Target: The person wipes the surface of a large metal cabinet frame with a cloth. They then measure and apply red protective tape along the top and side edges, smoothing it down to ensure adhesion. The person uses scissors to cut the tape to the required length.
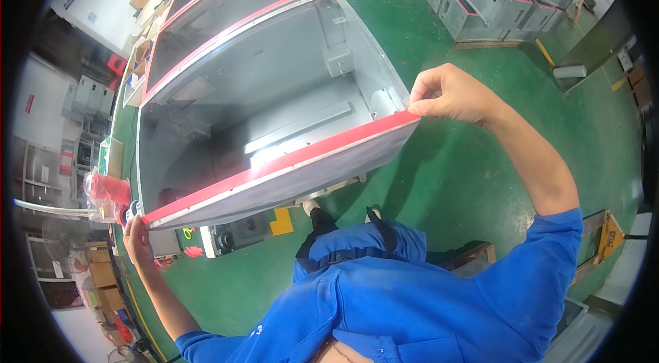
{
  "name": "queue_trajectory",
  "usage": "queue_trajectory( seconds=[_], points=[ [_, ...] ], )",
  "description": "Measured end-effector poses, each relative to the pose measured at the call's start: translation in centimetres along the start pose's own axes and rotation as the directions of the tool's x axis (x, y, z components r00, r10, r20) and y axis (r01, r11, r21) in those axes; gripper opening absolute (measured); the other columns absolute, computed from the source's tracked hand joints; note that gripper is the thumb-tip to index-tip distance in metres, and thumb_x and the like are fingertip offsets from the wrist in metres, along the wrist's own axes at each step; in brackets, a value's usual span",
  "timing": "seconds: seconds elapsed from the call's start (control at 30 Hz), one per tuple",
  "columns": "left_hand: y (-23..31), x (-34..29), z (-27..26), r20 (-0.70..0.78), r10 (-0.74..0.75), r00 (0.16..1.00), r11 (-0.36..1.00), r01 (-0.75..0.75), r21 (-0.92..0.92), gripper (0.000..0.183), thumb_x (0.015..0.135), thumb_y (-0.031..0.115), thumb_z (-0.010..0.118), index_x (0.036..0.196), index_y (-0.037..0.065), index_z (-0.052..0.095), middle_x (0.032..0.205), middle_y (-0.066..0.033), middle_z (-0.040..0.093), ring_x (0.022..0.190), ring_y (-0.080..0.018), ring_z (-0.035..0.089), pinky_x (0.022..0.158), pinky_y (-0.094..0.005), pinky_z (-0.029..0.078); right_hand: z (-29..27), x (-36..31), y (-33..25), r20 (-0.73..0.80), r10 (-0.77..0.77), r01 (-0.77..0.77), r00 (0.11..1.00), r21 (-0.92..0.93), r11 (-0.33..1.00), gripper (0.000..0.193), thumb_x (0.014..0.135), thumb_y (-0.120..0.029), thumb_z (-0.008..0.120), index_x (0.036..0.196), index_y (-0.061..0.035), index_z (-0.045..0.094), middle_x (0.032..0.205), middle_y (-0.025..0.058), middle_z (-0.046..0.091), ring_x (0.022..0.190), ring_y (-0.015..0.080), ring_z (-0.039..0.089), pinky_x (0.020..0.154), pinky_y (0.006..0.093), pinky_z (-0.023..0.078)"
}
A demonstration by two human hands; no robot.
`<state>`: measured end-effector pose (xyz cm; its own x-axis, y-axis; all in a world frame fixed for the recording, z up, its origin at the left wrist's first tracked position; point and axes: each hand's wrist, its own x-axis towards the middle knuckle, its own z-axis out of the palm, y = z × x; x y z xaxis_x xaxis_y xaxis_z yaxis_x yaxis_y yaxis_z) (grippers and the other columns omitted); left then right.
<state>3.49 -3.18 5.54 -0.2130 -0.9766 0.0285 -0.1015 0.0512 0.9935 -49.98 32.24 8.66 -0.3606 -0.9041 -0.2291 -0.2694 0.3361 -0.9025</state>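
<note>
A grey open-topped metal cabinet [274, 88] lies in front of me, its inside showing brackets and a small box. A flat red strip [288, 162], like tape, runs along its near rim from corner to corner. At the near right corner my right hand [453, 97] is closed, thumb and finger pinching the strip's right end. My left hand [139, 245] is closed at the near left corner, its fingers on the strip's left end and partly hidden.
Behind stands another cabinet with red-edged rims [240, 9]. Left of the near corner is a red bundle in clear plastic [110, 190]. Stacked grey metal boxes [473, 13] stand on a pallet at the far right. A wooden frame [594, 243] lies near my right elbow, above the green floor [473, 178].
</note>
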Motion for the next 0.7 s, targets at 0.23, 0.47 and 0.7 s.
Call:
queue_trajectory(
  seconds=[0.23,0.47,0.7],
  points=[
    [-0.4,0.1,0.0,-0.041,0.06,0.997,0.998,-0.058,0.037,0.003,0.082,0.008,0.059,0.083,0.005,0.061,0.076,0.0035,0.059,0.065,0.0006,0.053,0.054,-0.0092,0.04,0.1,0.0,0.1,-0.013,-0.032,0.032,0.999,-0.017,0.999,0.01,0.072,-0.01,0.064,0.071,-0.0022,0.058,0.069,0.0026,0.058,0.063,0.0082,0.052,0.055,0.0229,0.041],
    [-0.5,0.5,-0.7,0.018,-0.012,1.0,1.0,0.012,-0.008,0.004,0.083,0.008,0.059,0.082,0.005,0.061,0.072,0.0053,0.055,0.059,0.0017,0.046,0.05,-0.0095,0.033,0.3,-0.2,-0.1,-0.042,-0.055,0.052,0.998,-0.063,0.997,0.011,0.071,-0.012,0.065,0.069,-0.0023,0.06,0.072,0.0037,0.06,0.071,0.0114,0.055,0.068,0.0253,0.044],
    [-1.5,1.1,-2.0,0.03,0.031,0.999,0.999,-0.031,0.013,0.008,0.083,0.009,0.058,0.088,0.003,0.06,0.066,0.0054,0.049,0.052,0.0005,0.036,0.044,-0.0145,0.023,1.0,-0.8,0.8,-0.148,-0.074,0.066,0.986,-0.06,0.996,0.022,0.077,-0.013,0.063,0.095,-0.0025,0.054,0.076,0.0027,0.057,0.065,0.0082,0.054,0.058,0.0205,0.042]
  ],
)
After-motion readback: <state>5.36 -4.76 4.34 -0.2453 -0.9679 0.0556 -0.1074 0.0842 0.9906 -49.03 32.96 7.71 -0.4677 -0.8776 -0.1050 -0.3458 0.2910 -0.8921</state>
